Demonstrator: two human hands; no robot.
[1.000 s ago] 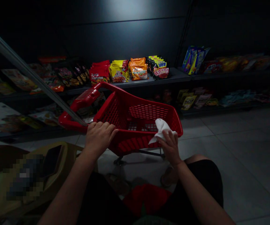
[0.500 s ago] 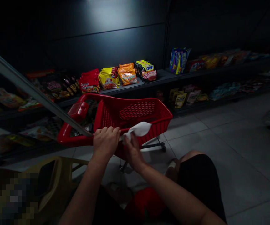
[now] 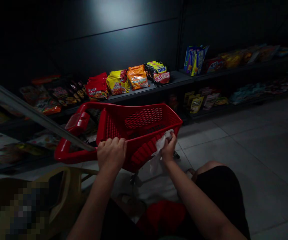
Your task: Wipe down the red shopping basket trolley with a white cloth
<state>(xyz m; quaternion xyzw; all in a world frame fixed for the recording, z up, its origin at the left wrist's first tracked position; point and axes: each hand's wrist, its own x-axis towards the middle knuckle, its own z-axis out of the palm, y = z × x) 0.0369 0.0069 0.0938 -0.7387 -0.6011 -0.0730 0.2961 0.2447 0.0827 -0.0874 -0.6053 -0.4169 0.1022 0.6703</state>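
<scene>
A red plastic shopping basket on wheels stands on the floor just in front of me. My left hand is closed over its near rim, close to the handle end. My right hand is closed on a white cloth and presses it against the near right rim of the basket. The basket's red handle juts out to the left. No goods show inside the basket.
Low dark shelves behind the basket carry rows of snack packets. A metal bar slants across the left. A tan plastic chair sits at my lower left. My knee is at the right, above grey floor tiles.
My right hand with the cloth slid along the near rim, first left beside my left hand, then back right. The left hand kept its hold on the rim.
</scene>
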